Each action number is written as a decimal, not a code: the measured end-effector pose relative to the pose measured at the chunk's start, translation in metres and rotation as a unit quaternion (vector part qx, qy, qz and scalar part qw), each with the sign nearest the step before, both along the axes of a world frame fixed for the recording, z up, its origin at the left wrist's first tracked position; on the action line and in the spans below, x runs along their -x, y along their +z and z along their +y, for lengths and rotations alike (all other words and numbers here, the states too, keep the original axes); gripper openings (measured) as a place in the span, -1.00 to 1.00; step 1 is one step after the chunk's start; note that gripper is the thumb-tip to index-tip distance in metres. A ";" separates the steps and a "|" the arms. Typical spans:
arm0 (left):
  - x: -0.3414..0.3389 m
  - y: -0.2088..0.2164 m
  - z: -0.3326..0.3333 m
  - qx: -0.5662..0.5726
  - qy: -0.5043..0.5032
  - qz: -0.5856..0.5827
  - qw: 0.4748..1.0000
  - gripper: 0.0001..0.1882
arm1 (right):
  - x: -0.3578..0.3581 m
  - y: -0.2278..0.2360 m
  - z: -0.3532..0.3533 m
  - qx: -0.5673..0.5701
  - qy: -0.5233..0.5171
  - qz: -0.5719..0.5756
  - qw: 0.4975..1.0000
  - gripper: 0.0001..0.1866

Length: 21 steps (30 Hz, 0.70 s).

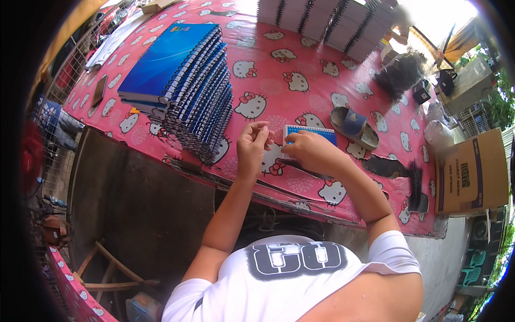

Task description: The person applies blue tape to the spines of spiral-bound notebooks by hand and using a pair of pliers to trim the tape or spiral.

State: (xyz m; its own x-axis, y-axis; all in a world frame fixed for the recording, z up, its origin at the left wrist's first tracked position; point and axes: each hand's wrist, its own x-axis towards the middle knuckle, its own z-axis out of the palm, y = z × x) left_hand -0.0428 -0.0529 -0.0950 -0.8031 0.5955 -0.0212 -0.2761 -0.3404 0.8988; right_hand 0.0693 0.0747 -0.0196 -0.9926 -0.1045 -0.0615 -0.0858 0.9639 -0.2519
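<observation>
Near the table's front edge lies a small blue notepad (326,134) with a row of holes along its top edge. My right hand (309,148) is over its left part, with bent fingers gripping its left side; the hand hides much of the cover. Just left of the notepad, my left hand (253,148) is raised above the table, thumb and fingers drawn together. Whatever is between those fingertips, if anything, is too small to make out. A tall stack of blue spiral notebooks (161,61) stands to the left, coils facing right.
The table has a pink patterned cover (252,67). A slipper (354,127) lies right of the notepad; black wire coils (416,182) sit near the right corner. White spiral-bound stacks (322,24) and a black heap (401,74) are farther back. A cardboard box (472,174) stands right.
</observation>
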 end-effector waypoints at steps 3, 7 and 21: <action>0.002 -0.007 -0.003 0.000 -0.029 -0.019 0.999 -0.85 | 0.001 0.000 0.006 0.040 0.005 -0.011 0.999 -0.74; 0.000 -0.008 -0.003 0.024 -0.037 -0.005 0.999 -0.85 | -0.001 -0.003 0.007 0.053 0.005 0.006 0.999 -0.71; -0.012 0.035 0.021 0.053 -0.155 -0.062 0.985 -0.44 | -0.048 -0.003 -0.016 0.173 -0.105 0.249 0.947 -0.50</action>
State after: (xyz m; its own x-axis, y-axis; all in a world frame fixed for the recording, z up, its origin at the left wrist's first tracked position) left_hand -0.0309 -0.0314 -0.0599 -0.5713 0.8004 -0.1816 -0.4609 -0.1298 0.8779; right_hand 0.1169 0.0585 -0.0228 -0.8906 0.1696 0.4219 -0.0936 0.8397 -0.5350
